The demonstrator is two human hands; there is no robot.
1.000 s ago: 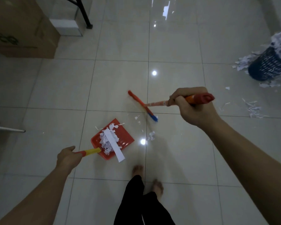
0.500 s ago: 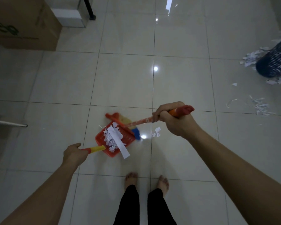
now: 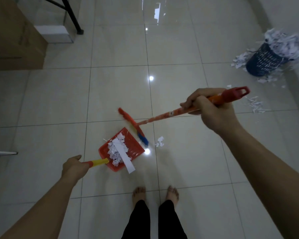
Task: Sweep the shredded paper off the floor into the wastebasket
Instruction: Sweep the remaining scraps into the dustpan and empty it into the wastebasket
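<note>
My left hand (image 3: 74, 167) grips the yellow handle of a red dustpan (image 3: 134, 145) that lies flat on the tiled floor, holding a heap of shredded paper (image 3: 118, 150) and one long white strip. My right hand (image 3: 209, 109) grips the orange handle of a small broom (image 3: 133, 125). Its red head with blue bristles stands at the pan's far right edge. A small clump of shreds (image 3: 160, 141) lies just right of the pan. The dark blue wastebasket (image 3: 266, 62) stands far right, overflowing with shreds, with more shreds scattered round it.
A cardboard box (image 3: 16, 38) and a white box (image 3: 55, 33) sit at the back left beside a black leg (image 3: 72, 16). A thin metal bar (image 3: 3, 153) juts in from the left edge. My bare feet (image 3: 155, 194) stand just behind the pan. More shreds (image 3: 255, 104) lie right.
The broom head swept in over the dustpan's mouth and has drawn back to its far right edge. The dustpan and my left hand stayed put. The camera tilted, bringing the wastebasket fuller into view.
</note>
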